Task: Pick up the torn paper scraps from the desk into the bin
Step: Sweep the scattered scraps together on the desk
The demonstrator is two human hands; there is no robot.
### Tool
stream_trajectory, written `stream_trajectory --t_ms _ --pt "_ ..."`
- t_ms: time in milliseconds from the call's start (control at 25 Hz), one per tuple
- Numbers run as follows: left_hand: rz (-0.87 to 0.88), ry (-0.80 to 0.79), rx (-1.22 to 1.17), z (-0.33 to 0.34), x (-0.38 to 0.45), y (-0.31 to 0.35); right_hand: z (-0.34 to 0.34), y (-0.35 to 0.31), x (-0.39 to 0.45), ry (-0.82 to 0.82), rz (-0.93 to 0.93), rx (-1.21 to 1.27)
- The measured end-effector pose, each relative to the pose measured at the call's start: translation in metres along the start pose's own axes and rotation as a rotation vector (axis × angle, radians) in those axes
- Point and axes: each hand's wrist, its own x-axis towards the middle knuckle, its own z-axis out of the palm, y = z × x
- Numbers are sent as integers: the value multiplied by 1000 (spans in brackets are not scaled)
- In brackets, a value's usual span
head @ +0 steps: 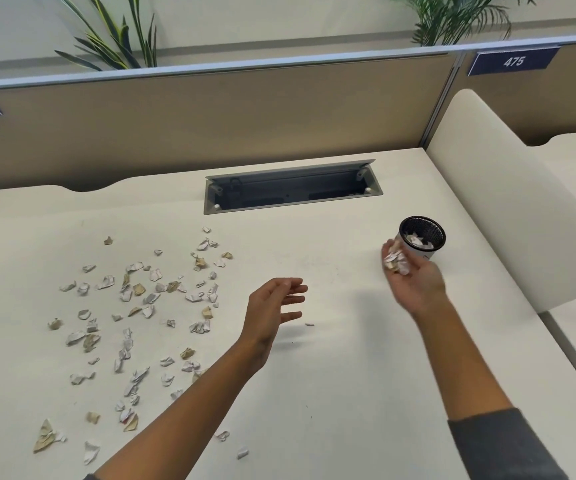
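Dozens of small crumpled white and tan torn paper scraps [134,320] scattered over the left of the cream worktop [331,375], small round black mesh bin [422,238] upright at right, several scraps inside, a bunch held beside its rim

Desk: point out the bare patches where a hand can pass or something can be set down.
Free: the desk between the left hand and right hand, apart from one tiny scrap; also the strip between the cable hatch and the bin. Crowded: the left side, strewn with paper scraps.
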Motion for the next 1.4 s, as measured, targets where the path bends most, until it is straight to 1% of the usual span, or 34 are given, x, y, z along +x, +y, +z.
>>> stream_trajectory --t_ms 40,200,400,480,720,880,960,1120,1280,1400 --pt "1 5 27 -1 1 -1 7 -16 9 0 -59 -33" --pt "-12 26 80 -3 4 -4 19 -61 51 90 -257 -190" --pt "-7 48 100 -4 8 -4 18 -70 68 217 -407 -702" --pt "-1 57 99 -5 10 -4 15 -71 66 187 -439 -811" --pt "-6 75 83 -13 13 -5 13 -66 52 84 -509 -931" --pt "8 86 93 -19 12 -5 16 -43 31 -28 -569 -1013" --pt "8 101 105 -25 10 -7 11 -21 22 -71 -558 -1061" --pt "22 125 169 -46 5 -13 -24 35 8 -107 -445 -1244" --pt "25 164 228 -74 0 -15 -59 86 -18 -98 -345 -1537" --pt "48 182 317 -96 -7 -20 -81 116 -34 -103 -276 -1740"
